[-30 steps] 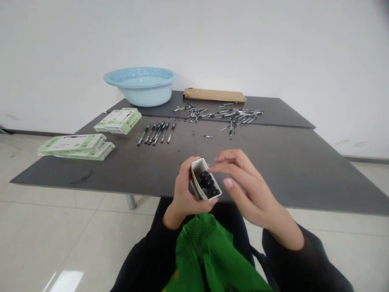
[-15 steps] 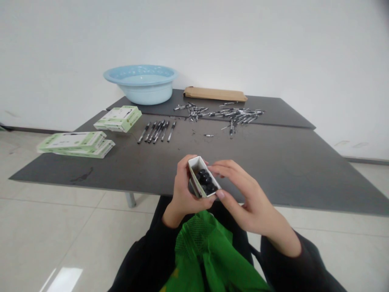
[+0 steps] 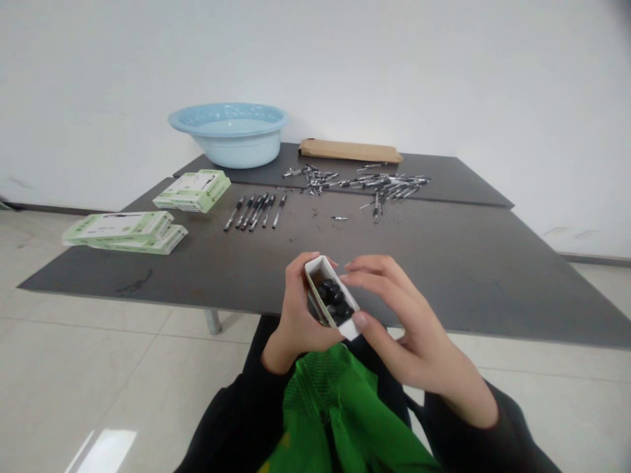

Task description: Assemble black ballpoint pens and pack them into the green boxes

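Observation:
My left hand [image 3: 296, 315] is wrapped round a small open pen box [image 3: 315, 292], held just in front of the table's near edge. Black round ends of several pens [image 3: 335, 297] show inside the box, and its upper end has a gap. A white end flap [image 3: 351, 330] sticks out at the lower right of the opening. My right hand [image 3: 401, 322] is beside the box with its fingers apart; the thumb tip is at the flap, and the other fingertips are near the far side wall. The underside of the box is hidden by my left hand.
On the dark table [image 3: 444, 276] are green-and-white boxes [image 3: 121, 226] at left, with more boxes [image 3: 192, 190] behind. A row of pens [image 3: 254, 211], scattered pens and parts [image 3: 389, 186], a blue basin [image 3: 236, 148] and a brown paper package [image 3: 350, 150] lie beyond.
The white end flap now points outward from the box's lower end. My right fingers have lifted slightly away from the box's side. The box remains in my left hand.

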Tool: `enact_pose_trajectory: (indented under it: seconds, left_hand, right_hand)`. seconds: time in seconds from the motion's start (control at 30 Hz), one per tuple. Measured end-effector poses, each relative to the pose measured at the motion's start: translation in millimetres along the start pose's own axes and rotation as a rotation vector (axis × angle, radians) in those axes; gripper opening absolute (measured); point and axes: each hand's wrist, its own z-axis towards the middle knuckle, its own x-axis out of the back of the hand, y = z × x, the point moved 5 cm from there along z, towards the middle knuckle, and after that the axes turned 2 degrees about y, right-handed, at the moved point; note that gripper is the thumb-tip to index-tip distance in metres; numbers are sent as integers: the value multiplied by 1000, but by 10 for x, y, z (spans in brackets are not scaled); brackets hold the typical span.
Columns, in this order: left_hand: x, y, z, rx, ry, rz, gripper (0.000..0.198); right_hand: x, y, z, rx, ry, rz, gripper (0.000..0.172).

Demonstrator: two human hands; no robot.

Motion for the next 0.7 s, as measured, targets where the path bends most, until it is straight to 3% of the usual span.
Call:
enact_pose_trajectory:
  seconds: [0.3, 0.7]
  left_hand:
    - [-11, 18, -24, -53, 2, 49, 92]
    - [-14, -8, -31, -33, -12, 59, 90]
  right_hand:
    - [-17, -113, 34, 98, -39, -174, 33]
    - [-30, -54, 29, 59, -14, -180, 29]
